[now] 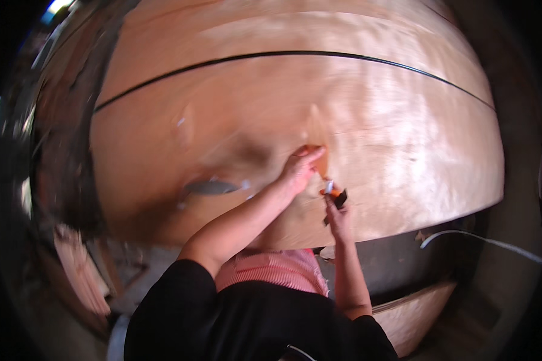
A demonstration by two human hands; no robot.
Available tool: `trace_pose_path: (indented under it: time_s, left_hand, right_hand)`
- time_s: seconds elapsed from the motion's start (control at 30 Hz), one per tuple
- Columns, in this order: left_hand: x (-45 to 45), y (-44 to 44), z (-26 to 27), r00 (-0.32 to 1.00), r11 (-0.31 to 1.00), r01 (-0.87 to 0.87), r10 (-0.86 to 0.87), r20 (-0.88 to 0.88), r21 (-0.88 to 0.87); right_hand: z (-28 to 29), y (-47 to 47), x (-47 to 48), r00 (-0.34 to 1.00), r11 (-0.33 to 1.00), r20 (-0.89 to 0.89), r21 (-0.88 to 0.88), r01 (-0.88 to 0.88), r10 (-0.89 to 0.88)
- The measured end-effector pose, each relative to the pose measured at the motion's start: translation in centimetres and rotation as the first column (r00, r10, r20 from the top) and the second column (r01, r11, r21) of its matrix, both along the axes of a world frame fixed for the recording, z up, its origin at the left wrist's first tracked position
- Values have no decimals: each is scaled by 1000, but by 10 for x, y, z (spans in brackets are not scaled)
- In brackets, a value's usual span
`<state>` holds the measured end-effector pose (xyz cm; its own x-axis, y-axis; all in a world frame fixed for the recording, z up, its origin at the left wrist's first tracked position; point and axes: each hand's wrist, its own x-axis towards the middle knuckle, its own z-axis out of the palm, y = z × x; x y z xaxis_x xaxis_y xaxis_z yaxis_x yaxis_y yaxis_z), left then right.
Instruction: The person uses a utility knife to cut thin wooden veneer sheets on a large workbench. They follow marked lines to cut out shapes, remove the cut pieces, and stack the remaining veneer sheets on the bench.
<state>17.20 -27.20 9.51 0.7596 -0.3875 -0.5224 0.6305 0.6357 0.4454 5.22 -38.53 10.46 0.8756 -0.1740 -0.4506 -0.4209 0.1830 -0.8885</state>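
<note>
A large wooden sheet, likely plywood, lies in front of me. My left hand is over its middle, pinching a thin orange-brown strip that tapers towards me. My right hand grips an orange and black cutting tool, apparently a utility knife. Its silvery front end is at the lower tip of the strip; blur hides whether they touch. Beyond my left hand, a pale pointed leaf shape shows on the sheet. To the left is a grey leaf-shaped spot, either a hole or an inlay.
A black cord or strip curves across the far part of the sheet. Lengths of wood stand at lower left. Another wooden board is at lower right, below a pale hose or strap. The sheet's near edge is at my waist.
</note>
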Motion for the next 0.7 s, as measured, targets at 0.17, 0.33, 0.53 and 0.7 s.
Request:
trace_pose_path:
  time_s: [0.17, 0.33, 0.53, 0.7]
  left_hand:
    - [-50, 75, -5, 984, 986, -158, 152, -92, -55]
    - [-102, 183, -33, 965, 962, -210, 233, -125, 174]
    - [-124, 260, -64, 994, 857, -95, 50, 101, 507]
    - [-122, 298, -99, 889, 289, -421, -55, 454, 860]
  right_hand:
    - [-17, 54, -1, 977, 969, 52, -149, -196, 205]
    - [-28, 124, -12, 931, 897, 58, -294, -330, 361]
    - [-46, 162, 20, 800, 666, -31, -535, -520, 599]
    - [-73, 173, 54, 703, 484, -24, -709, -513, 711]
